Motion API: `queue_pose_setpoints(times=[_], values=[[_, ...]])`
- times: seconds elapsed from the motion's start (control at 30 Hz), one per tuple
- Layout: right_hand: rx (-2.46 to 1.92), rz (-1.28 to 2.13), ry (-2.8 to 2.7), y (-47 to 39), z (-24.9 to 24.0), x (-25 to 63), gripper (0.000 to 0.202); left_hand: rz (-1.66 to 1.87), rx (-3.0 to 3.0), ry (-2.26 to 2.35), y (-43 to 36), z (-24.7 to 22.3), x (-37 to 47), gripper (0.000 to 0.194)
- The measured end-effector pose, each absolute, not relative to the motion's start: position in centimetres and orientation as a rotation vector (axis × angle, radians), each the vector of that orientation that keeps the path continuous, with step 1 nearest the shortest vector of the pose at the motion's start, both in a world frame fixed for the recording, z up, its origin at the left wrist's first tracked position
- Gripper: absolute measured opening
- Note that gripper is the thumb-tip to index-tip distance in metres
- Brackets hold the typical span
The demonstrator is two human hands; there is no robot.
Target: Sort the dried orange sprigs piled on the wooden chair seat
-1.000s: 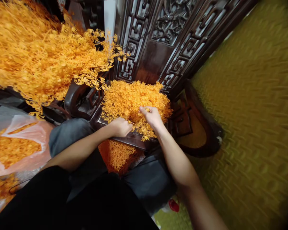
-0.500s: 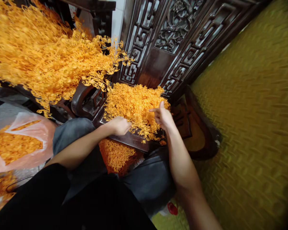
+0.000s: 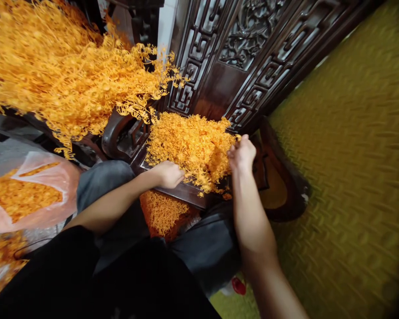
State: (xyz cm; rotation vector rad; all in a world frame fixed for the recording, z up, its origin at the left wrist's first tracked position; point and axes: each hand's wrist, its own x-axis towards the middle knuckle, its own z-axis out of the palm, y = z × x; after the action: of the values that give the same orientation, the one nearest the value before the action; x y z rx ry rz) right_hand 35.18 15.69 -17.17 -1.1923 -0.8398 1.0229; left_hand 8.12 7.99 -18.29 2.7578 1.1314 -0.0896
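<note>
A heap of small orange plastic-like pieces (image 3: 189,137) lies on the dark wooden chair seat (image 3: 182,195). At the heap's front left edge, my left hand (image 3: 170,174) is closed, with an orange piece showing at its fingertips. My right hand (image 3: 242,152) is at the heap's right edge, fingers bent together, and a small orange piece shows at its fingertips. Below the seat, between my legs, lies a mass of orange branching stems (image 3: 162,213).
A large pile of orange branched stems (image 3: 69,75) rises at the upper left. Orange pieces fill a translucent bag (image 3: 68,177) at the left. The carved wooden chair back (image 3: 222,88) stands behind; a yellow-green textured surface (image 3: 346,146) spans the right.
My right hand has moved right and slightly up, and its fingers have closed. My left hand has stayed nearly in place. The view has shifted slightly.
</note>
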Motion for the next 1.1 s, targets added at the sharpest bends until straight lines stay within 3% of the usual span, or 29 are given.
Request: queue_pose_setpoints(times=[0.17, 0.37, 0.7, 0.9, 1.0, 1.1], values=[[-1.212, 1.26, -0.721, 14.9, -16.8, 37.6, 0.039, -0.09, 2.722, 1.2, 8.2, -18.5, 7.8, 0.046], [-1.122, 1.444, -1.125, 13.1, -17.8, 33.0, 0.043, -0.116, 2.738, 1.158, 8.0, -18.8, 8.7, 0.045], [-1.32, 1.38, -1.956, 11.6, -17.6, 31.5, 0.052, -0.112, 2.789, 1.055, 7.1, -19.5, 9.9, 0.042], [-1.206, 1.032, -0.999, 14.3, -16.3, 32.1, 0.044, -0.212, 2.766, 1.075, 7.4, -19.0, 10.1, 0.037], [-1.162, 1.122, -0.793, 14.9, -15.6, 33.8, 0.029, -0.186, 2.737, 1.136, 7.9, -19.3, 9.1, 0.039], [-1.167, 1.27, -0.876, 13.9, -16.0, 34.2, 0.033, -0.102, 2.686, 1.266, 8.5, -19.2, 8.2, 0.043]])
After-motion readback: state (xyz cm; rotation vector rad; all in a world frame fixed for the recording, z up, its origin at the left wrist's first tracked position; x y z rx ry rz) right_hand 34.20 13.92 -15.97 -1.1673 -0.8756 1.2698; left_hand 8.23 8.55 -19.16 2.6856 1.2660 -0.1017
